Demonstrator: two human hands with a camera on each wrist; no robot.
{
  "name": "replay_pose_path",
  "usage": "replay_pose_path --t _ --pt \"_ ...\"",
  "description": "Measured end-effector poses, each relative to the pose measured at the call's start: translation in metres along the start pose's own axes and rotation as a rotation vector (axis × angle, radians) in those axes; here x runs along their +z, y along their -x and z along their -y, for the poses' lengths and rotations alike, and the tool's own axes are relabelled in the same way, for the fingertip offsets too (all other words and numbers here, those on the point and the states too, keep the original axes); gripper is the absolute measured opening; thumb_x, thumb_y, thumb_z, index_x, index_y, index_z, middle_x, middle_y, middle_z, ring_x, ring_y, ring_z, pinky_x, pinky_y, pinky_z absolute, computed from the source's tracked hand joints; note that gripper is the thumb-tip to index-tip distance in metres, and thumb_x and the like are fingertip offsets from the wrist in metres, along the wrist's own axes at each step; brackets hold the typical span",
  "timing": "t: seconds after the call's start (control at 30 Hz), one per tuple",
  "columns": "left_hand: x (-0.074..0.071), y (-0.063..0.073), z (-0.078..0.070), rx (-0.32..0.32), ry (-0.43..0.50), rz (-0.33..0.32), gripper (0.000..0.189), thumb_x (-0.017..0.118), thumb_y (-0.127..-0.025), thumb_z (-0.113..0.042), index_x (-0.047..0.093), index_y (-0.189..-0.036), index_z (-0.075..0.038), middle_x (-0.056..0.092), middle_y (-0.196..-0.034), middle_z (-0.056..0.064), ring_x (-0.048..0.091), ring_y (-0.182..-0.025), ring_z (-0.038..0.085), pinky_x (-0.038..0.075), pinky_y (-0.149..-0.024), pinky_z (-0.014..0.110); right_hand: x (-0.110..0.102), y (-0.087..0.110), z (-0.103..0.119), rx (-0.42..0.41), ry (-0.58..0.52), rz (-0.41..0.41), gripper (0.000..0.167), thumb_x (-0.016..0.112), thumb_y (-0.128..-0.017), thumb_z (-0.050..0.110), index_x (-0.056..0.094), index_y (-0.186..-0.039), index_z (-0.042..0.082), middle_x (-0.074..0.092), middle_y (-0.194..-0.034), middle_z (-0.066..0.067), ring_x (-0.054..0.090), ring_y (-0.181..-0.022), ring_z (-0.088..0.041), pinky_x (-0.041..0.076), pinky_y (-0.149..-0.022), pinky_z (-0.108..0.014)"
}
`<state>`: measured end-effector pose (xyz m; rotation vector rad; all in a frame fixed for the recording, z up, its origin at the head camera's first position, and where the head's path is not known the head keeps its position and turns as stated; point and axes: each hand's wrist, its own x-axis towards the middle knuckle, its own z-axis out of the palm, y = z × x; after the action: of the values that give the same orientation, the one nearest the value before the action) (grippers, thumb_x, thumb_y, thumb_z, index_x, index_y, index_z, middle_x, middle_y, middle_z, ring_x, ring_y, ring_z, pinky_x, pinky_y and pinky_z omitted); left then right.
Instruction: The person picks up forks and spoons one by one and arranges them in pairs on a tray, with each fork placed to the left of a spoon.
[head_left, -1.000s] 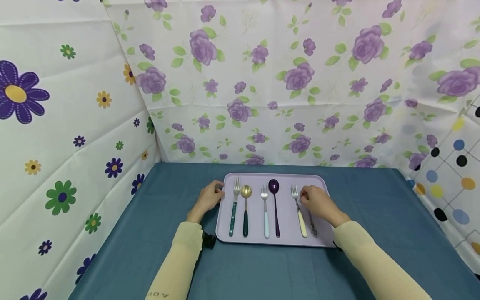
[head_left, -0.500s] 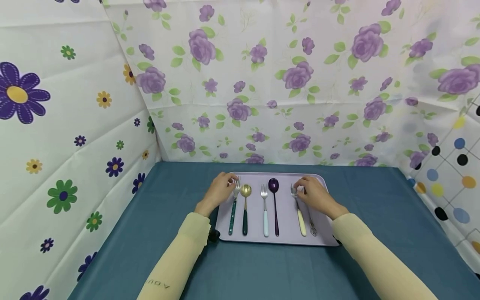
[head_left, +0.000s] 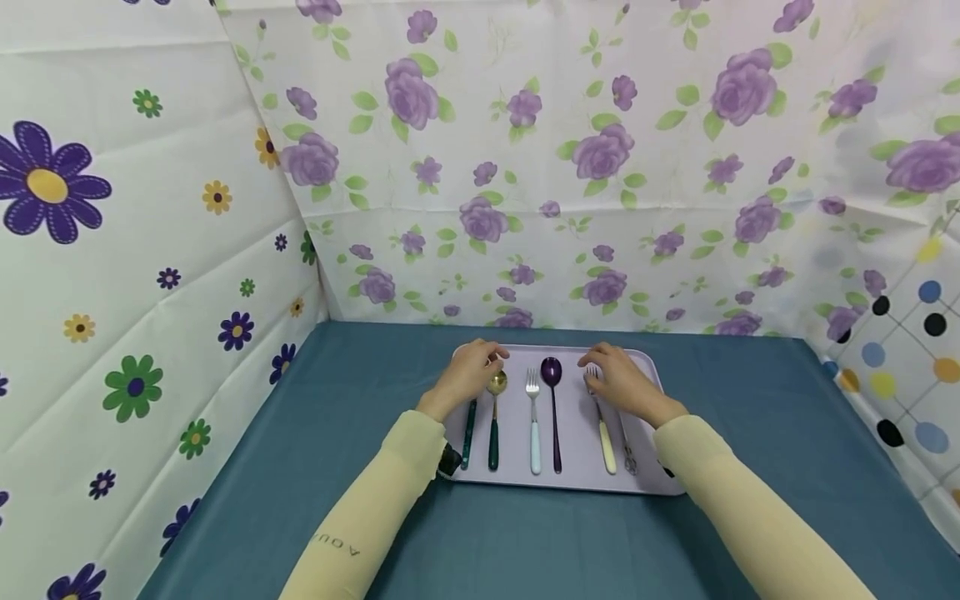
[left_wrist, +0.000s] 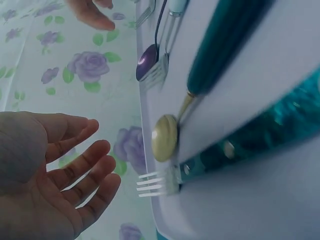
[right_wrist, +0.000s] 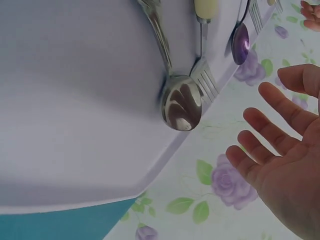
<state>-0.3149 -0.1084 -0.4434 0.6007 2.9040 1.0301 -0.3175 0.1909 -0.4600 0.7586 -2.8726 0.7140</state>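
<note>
My left hand (head_left: pixel 463 377) is over the left part of the lavender tray (head_left: pixel 510 477), fingers spread and holding nothing. Below it lie a green-handled fork (left_wrist: pixel 225 152), its head hidden in the head view, and a gold spoon (left_wrist: pixel 165 137) with a green handle. My right hand (head_left: pixel 626 385) hovers over the tray's right part, its fingers loose and apart. Under it are a yellow-handled fork (head_left: pixel 606 446) and a silver spoon (right_wrist: pixel 182 102) with an ornate handle. Between the hands lie a light-blue-handled fork (head_left: pixel 535 433) and a purple spoon (head_left: pixel 552 372).
The tray rests on a blue-green tablecloth (head_left: pixel 525 542). Behind the table hangs a flowered cloth (head_left: pixel 555 167), with a daisy-print cloth (head_left: pixel 180 275) on the left and a dotted one (head_left: pixel 907 375) on the right.
The left hand has moved right from the tray's left edge to above the green-handled fork and gold spoon. My right hand has shifted slightly left and away from me, its fingers opening out.
</note>
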Motion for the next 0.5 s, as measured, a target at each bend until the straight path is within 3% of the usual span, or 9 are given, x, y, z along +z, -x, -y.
replay_pose_path --t 0.2,0.5 --pt "0.005 -0.007 -0.01 0.001 0.002 -0.013 0.028 0.053 -0.11 -0.016 0.069 -0.131 -0.006 0.063 -0.122 0.014 0.063 -0.105 0.027 0.054 -0.087 0.042 -0.004 -0.006 0.004 0.016 0.0 0.035 0.032 0.063 -0.102 0.011 0.066 -0.131 -0.005 0.052 -0.141 -0.028 0.046 -0.133 -0.05 0.038 -0.11 -0.064" --pt "0.011 -0.018 -0.024 -0.001 -0.089 -0.061 0.032 0.052 -0.11 -0.016 0.067 -0.136 -0.005 0.062 -0.129 0.014 0.059 -0.118 0.032 0.049 -0.101 0.046 -0.007 -0.015 0.009 0.025 0.015 0.051 0.041 0.062 -0.105 0.019 0.061 -0.137 -0.007 0.048 -0.147 -0.03 0.041 -0.138 -0.052 0.032 -0.115 -0.065"
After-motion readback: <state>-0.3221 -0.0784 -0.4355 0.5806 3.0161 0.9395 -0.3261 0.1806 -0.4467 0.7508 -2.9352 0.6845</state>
